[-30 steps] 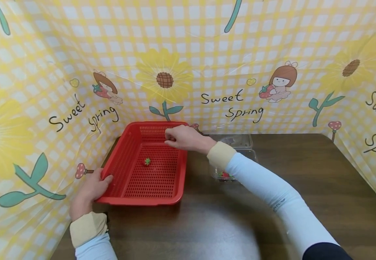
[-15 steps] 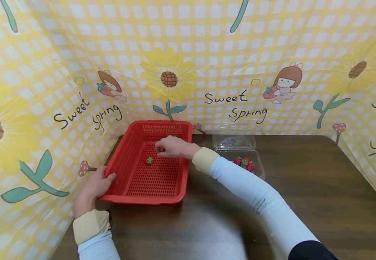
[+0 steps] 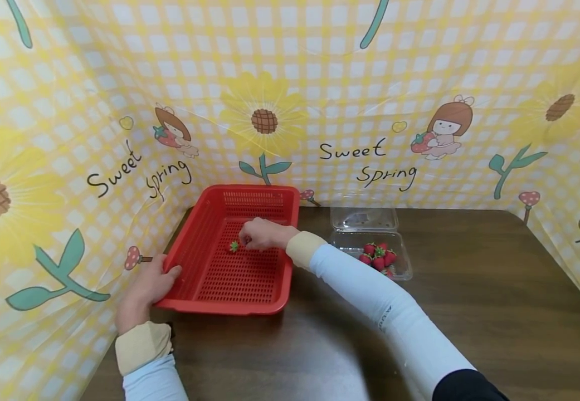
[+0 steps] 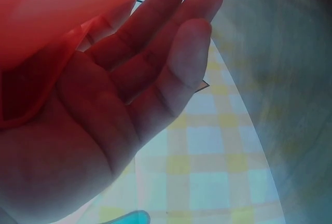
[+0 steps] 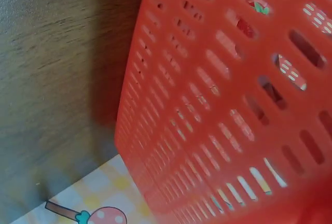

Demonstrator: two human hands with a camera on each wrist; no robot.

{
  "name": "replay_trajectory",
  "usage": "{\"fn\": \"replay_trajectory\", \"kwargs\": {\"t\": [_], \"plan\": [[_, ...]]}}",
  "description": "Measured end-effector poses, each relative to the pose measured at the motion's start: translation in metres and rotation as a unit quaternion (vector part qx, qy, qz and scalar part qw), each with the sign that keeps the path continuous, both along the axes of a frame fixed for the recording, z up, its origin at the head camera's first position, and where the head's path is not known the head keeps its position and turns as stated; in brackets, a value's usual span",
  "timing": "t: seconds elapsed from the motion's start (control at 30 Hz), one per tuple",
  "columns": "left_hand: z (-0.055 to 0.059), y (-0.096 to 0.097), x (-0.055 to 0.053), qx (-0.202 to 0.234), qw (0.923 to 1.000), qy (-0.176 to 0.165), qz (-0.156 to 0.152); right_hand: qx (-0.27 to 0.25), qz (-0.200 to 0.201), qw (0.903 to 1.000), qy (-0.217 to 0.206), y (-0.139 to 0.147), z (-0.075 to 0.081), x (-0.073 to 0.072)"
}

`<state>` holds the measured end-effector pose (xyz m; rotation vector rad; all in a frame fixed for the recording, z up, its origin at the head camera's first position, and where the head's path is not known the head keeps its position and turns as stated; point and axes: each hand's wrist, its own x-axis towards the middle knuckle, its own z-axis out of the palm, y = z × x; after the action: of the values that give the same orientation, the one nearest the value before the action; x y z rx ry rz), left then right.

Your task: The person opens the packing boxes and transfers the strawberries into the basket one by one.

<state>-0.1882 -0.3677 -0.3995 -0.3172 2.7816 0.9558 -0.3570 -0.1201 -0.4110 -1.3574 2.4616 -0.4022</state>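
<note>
While the left hand (image 3: 150, 283) curls its fingers round the slotted plastic basket (image 3: 234, 287) at eight o'clock, the right hand (image 3: 263, 234) bends its fingers inside, whether pinching anything I cannot tell. One green-topped strawberry (image 3: 233, 247) lies at its nine o'clock; towards three, a smooth clear box (image 3: 347, 242) holds berries (image 3: 379, 255) on the wood-grained table (image 3: 470, 289).

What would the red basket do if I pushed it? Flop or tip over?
The red basket would probably be stiff, since its walls stand without sagging. It's likely light, being full of slots. Its wide, flat bottom suggests it would slide before tipping.
</note>
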Motion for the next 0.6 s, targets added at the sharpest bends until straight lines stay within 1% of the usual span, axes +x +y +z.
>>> {"fn": "replay_trajectory", "kwargs": {"t": [0.07,0.13,0.37,0.47,0.6], "plan": [[0.001,0.0,0.0,0.001,1.0,-0.002,0.003,-0.001,-0.005,0.9999,-0.013,0.001,-0.002,-0.001],[0.001,0.001,0.0,0.003,1.0,-0.005,0.006,0.002,-0.01,0.9998,-0.017,0.001,-0.005,-0.001],[-0.001,0.0,0.0,0.001,1.0,-0.006,0.006,0.016,-0.007,0.9998,0.012,-0.001,-0.012,-0.001],[-0.001,0.0,0.0,0.004,0.9999,-0.006,0.009,0.013,-0.02,0.9997,0.011,-0.002,-0.013,-0.002],[-0.001,0.0,-0.001,0.009,0.9999,-0.007,0.011,-0.004,-0.025,0.9996,0.007,-0.001,-0.009,-0.001]]}}
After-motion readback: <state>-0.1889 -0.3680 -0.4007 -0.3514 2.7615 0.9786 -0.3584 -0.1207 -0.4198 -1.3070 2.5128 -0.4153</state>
